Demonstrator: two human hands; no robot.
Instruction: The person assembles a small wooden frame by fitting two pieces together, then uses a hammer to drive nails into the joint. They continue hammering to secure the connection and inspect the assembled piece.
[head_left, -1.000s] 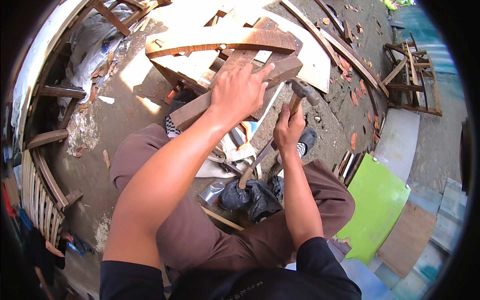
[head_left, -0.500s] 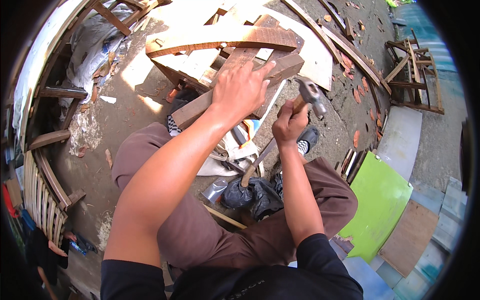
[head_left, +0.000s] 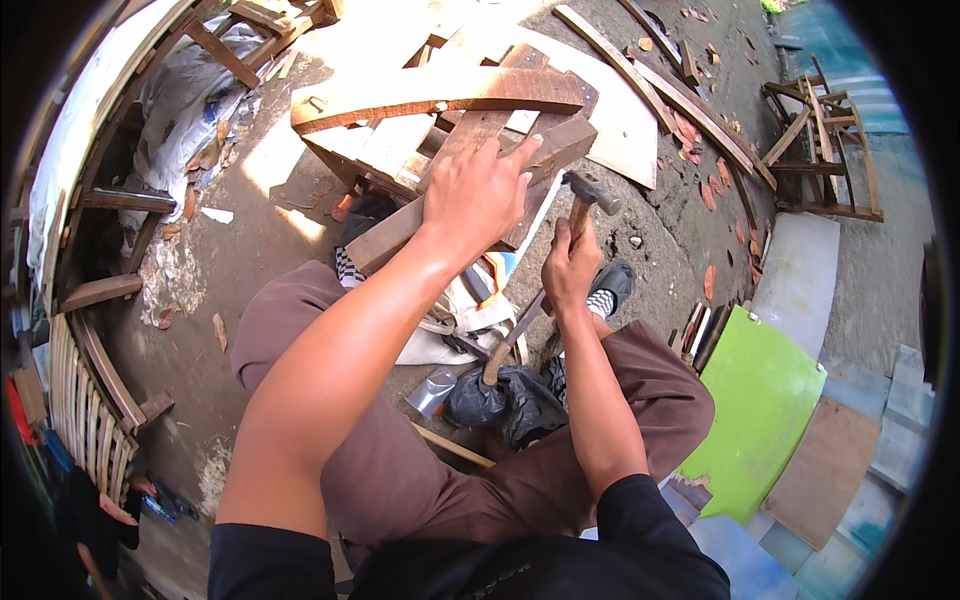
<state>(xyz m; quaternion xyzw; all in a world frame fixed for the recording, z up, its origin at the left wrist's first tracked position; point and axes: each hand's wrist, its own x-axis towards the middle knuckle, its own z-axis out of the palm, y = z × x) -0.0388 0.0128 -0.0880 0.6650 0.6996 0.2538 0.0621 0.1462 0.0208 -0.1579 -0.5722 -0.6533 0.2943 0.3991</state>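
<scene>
My left hand [head_left: 472, 200] lies over a thick brown wooden beam [head_left: 567, 146], gripping it from above with the index finger stretched along it. The beam slants across other boards of a wooden frame. A curved wooden piece [head_left: 440, 98] lies just beyond my fingers. In my right hand [head_left: 571, 262] is a hammer [head_left: 592, 192], its fist closed round the handle. The metal head is raised close to the beam's right end. Whether it touches the wood I cannot tell. Between my knees, a second wooden-handled tool [head_left: 497, 362] rests by a black plastic bag [head_left: 508, 398].
Long wooden strips [head_left: 690, 110] lie on the ground at upper right. Beyond them stands a wooden chair frame [head_left: 822, 165]. A green panel [head_left: 755, 410] lies to my right. Slatted wooden furniture [head_left: 95, 400] is at left, with another person's hand [head_left: 118, 510] below it.
The hammer has moved left, toward the beam, and its head has turned. My right hand has dropped slightly. My left hand keeps its place on the beam.
</scene>
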